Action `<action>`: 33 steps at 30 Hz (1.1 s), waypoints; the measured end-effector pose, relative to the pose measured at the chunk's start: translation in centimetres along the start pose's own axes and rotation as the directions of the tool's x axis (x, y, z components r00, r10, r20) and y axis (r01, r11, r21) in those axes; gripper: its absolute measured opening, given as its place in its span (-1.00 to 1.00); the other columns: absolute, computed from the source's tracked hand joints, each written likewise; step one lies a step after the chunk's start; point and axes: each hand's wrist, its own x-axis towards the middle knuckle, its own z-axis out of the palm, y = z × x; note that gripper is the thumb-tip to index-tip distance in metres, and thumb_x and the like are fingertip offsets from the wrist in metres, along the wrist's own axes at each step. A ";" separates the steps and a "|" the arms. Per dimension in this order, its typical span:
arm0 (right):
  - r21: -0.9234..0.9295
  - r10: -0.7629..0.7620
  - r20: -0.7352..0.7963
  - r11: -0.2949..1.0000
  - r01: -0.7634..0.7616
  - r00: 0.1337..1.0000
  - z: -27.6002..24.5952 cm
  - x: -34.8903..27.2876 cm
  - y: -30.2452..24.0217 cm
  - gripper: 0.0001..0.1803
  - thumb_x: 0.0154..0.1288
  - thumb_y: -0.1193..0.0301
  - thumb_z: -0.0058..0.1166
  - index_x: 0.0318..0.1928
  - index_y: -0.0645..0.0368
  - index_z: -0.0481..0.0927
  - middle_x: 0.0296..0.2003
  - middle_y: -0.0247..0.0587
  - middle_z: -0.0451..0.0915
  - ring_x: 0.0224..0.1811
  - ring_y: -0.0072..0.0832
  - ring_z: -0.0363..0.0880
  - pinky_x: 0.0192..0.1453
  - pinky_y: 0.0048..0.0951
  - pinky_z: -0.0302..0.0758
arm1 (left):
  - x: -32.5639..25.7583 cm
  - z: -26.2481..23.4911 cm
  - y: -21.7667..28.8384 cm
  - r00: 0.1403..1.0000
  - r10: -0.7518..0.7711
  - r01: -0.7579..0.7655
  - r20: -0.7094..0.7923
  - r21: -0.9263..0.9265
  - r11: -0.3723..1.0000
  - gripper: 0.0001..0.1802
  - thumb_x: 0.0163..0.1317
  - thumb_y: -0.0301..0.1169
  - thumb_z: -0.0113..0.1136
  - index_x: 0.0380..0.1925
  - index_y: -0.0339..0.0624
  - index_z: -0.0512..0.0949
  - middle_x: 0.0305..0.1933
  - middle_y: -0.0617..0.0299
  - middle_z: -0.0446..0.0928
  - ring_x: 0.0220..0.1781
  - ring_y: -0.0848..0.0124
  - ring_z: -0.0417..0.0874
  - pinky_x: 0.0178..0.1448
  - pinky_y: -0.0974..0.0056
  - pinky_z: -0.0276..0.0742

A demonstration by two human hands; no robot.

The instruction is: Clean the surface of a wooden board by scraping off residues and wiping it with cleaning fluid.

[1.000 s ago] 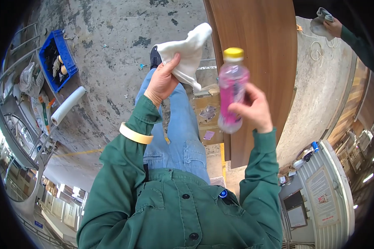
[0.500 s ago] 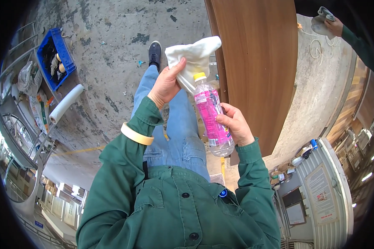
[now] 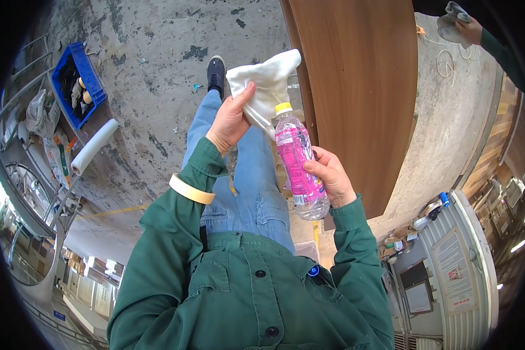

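Observation:
Pinched in my left hand [image 3: 230, 121] is a folded white cloth [image 3: 265, 81], its thumb lying on top. My right hand [image 3: 331, 177] grips a clear plastic bottle [image 3: 294, 157] round its lower half. The bottle has a pink label and a yellow cap [image 3: 283, 108], and its capped end points away from me, next to the cloth's lower edge. What liquid it holds, if any, I cannot make out. A roll of cream tape [image 3: 191, 189] sits round my left forearm like a bracelet.
Brown wood-grain panels [image 3: 361, 105] lie beside my right hand. At the left are a blue crate [image 3: 93, 87] with several items in it and a pale roll [image 3: 95, 147]. Far right, another person's hand [image 3: 469, 29] holds a grey cloth [image 3: 452, 23].
The cloth in my left hand has shifted slightly left. The bottle's top has moved a little to the right, away from the cloth. Both hands keep their hold.

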 end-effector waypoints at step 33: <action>-0.532 -0.912 -0.273 0.408 0.742 0.306 -12.4 -0.2 -9.8 -0.24 0.03 0.77 0.29 0.28 0.15 0.37 0.21 -0.19 0.44 0.29 -0.38 0.39 0.43 -0.26 0.29 | 9.7 4.6 -2.1 0.585 0.265 -0.571 0.767 0.621 -0.537 -0.26 -0.03 -0.67 0.04 0.25 0.04 0.44 0.39 0.23 0.35 0.45 0.17 0.30 0.46 -0.08 0.19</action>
